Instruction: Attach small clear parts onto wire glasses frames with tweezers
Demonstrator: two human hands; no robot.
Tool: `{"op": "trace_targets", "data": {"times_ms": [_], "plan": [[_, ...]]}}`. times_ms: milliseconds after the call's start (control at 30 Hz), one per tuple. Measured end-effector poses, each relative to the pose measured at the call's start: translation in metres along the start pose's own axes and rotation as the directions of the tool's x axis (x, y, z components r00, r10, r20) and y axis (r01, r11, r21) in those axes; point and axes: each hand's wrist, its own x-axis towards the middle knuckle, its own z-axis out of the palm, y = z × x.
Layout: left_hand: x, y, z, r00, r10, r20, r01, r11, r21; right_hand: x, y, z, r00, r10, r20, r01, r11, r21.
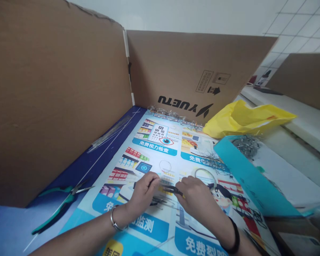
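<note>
My left hand and my right hand meet low in the middle of the view, over a printed poster that covers the table. Both are closed in a pinch. My right hand grips a small dark plier-like tool whose tip points left toward my left fingers. My left hand pinches a thin piece of wire that I can barely make out. Two small wire rings lie on the poster just beyond my hands. A silver bangle is on my left wrist and a dark band on my right.
Tall cardboard walls enclose the left and back. Teal-handled pliers lie at the left. Straight wires rest by the left wall. A yellow plastic bag and a teal tray with wire bits sit at the right.
</note>
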Motion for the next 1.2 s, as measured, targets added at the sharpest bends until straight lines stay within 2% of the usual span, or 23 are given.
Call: {"op": "trace_targets", "data": {"times_ms": [300,500,600,800,933,1067,1200], "plan": [[-0.001,-0.004,-0.001,0.982,0.179,0.058,-0.186,0.973,0.139,-0.001,-0.001,-0.002,1.000,-0.015,0.000,0.015,1.000,-0.020],[-0.002,-0.008,-0.003,0.966,0.230,0.113,-0.249,0.950,0.190,-0.001,-0.002,-0.003,1.000,-0.030,0.000,0.030,0.999,-0.025],[-0.001,-0.007,-0.004,0.968,0.215,0.133,-0.239,0.948,0.208,-0.002,0.000,-0.006,0.999,-0.033,0.001,0.033,0.999,-0.020],[-0.002,-0.001,-0.006,0.989,0.086,0.123,-0.111,0.971,0.213,-0.004,0.005,-0.007,0.999,-0.023,-0.037,0.023,1.000,0.000],[-0.003,0.001,-0.008,0.991,0.052,0.122,-0.074,0.982,0.175,-0.004,0.004,-0.007,1.000,-0.016,-0.012,0.016,1.000,0.003],[-0.003,0.002,-0.008,0.995,0.031,0.097,-0.048,0.984,0.174,0.000,0.003,-0.002,0.999,0.042,-0.018,-0.038,0.986,0.165],[-0.001,0.003,-0.008,1.000,0.012,0.015,-0.014,0.992,0.127,0.008,0.002,0.014,0.993,0.120,-0.009,-0.101,0.868,0.486]]}}
